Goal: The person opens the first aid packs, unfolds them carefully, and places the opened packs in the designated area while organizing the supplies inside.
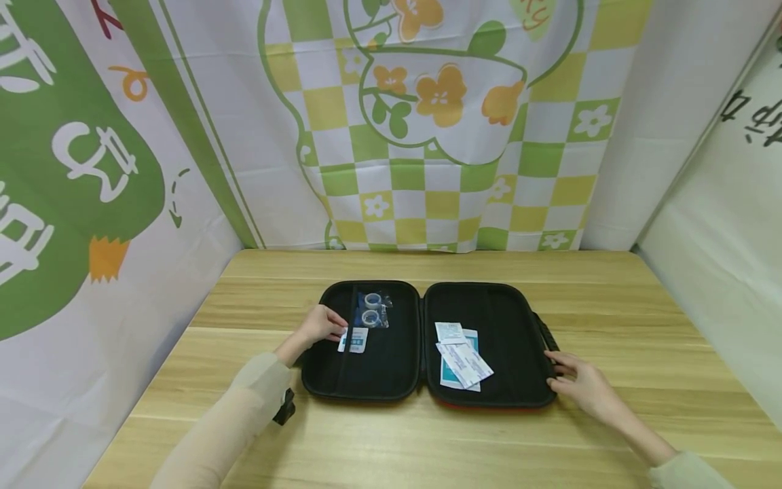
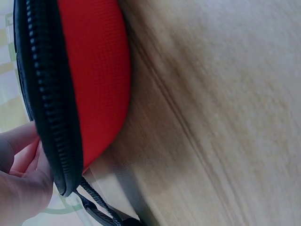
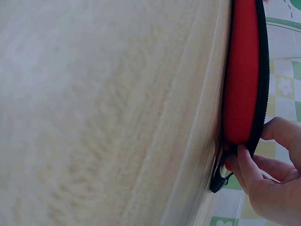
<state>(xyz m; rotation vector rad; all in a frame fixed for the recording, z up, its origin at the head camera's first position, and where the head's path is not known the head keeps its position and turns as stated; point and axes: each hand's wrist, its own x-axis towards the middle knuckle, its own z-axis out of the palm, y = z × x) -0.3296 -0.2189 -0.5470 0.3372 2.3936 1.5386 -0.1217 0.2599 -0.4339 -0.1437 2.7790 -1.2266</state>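
A zip case with a red shell and black lining lies unfolded flat on the table. At its left half, my left hand pinches the edge of a small white-and-blue packet, which lies partly under an elastic strap. Just above are two rolls of tape in clear and blue wrapping. My right hand grips the outer rim of the right half beside the carry handle, fingers and thumb on either side of the rim in the right wrist view.
Flat white packets and a teal-edged packet overlap in the right half. A wooden table carries the case. Printed cloth hangs behind and at both sides. A black strap end shows by the left forearm.
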